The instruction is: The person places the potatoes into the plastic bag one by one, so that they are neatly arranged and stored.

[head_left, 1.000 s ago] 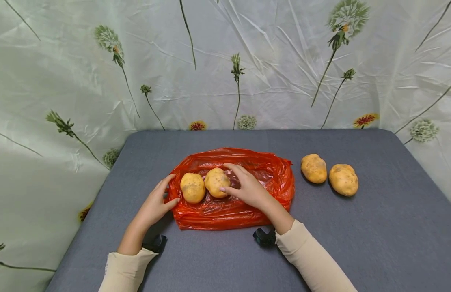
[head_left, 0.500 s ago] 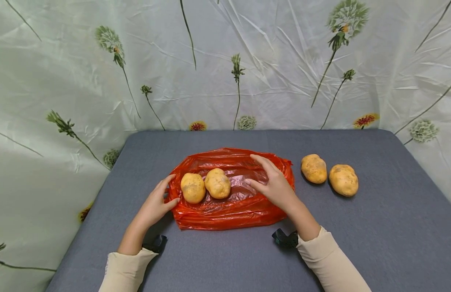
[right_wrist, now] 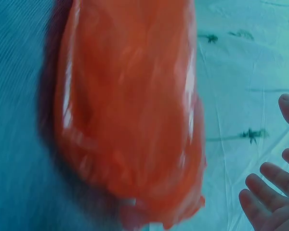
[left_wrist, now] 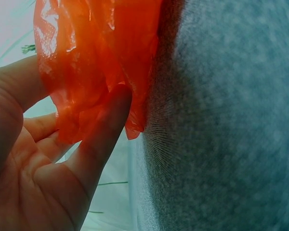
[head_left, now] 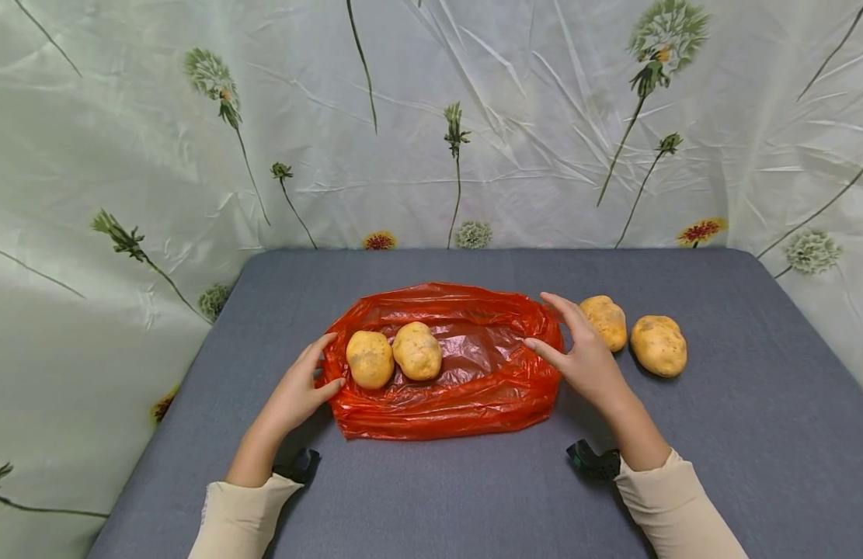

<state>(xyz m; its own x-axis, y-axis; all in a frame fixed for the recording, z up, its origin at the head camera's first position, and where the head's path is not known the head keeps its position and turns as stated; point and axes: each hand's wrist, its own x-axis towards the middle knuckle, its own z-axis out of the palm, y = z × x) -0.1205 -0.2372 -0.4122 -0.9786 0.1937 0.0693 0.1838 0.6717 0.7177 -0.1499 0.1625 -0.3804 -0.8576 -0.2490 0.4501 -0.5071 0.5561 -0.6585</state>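
A red plastic bag [head_left: 431,415] lies spread on the table with its mouth upward. Two potatoes, a left one [head_left: 370,360] and a right one [head_left: 417,352], sit side by side in its left half. My left hand [head_left: 300,390] holds the bag's left end, thumb on the near side and fingers on the far side; the left wrist view shows the plastic [left_wrist: 94,62] between them. Above the bag's right edge is my right hand [head_left: 586,359], its fingers spread and holding nothing. It partly covers a third potato [head_left: 608,320] on the table.
Another potato [head_left: 659,346] rests on the grey table [head_left: 431,497] to the right. Dark wrist-worn devices show below both hands, the right one [head_left: 593,460] close to the table. A flowered curtain [head_left: 403,171] hangs behind the table's far edge.
My right hand has come away from the right potato in the bag and moved rightward across the bag to its right edge. The left hand and the bag have stayed in place.
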